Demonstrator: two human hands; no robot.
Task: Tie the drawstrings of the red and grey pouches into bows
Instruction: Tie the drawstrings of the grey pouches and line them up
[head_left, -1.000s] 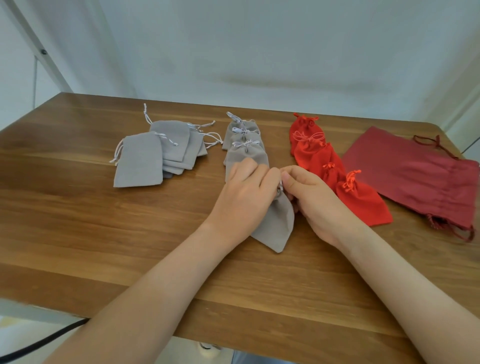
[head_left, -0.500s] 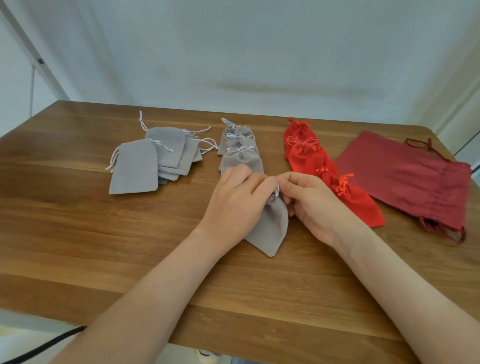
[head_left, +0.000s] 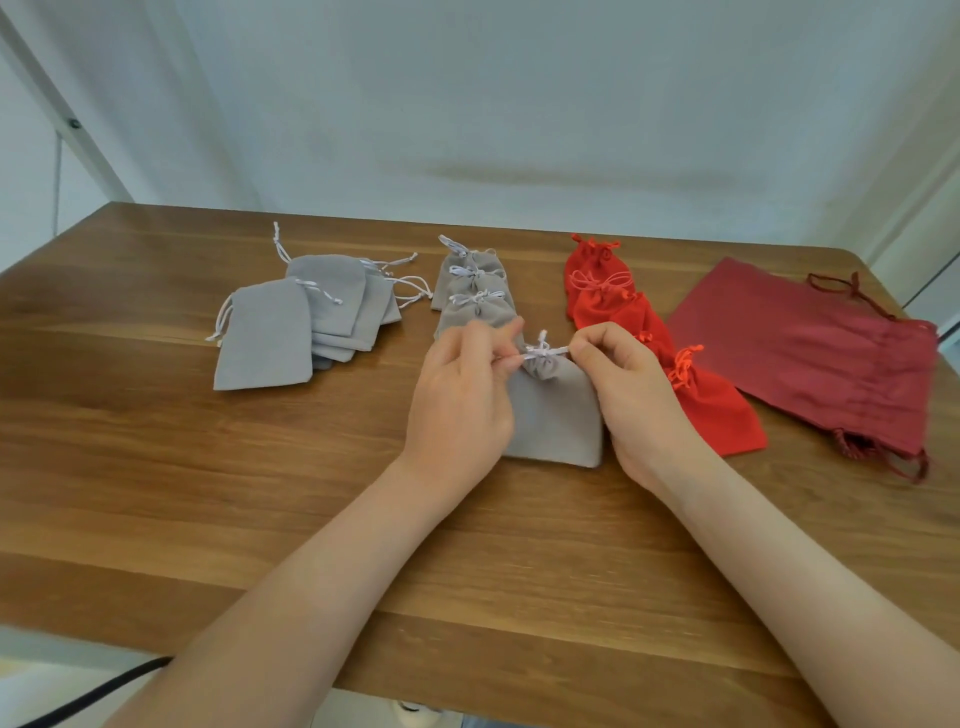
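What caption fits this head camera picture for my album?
A person's left hand and right hand pinch the white drawstring of a small grey fabric pouch on the brown wooden table.

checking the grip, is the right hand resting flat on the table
No, the right hand pinches the white drawstring of the grey pouch, as does the left hand.

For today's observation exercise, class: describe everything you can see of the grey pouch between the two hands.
The grey pouch is small, of soft, felt-like cloth, and lies flat on the wooden table, neck pointing away from the person. The neck is gathered into tight folds. A white string is knotted there, a short bit standing up above the knot. The left hand pinches one end of the string, the right hand the other, drawn out sideways. Both hands cover the pouch's side edges.
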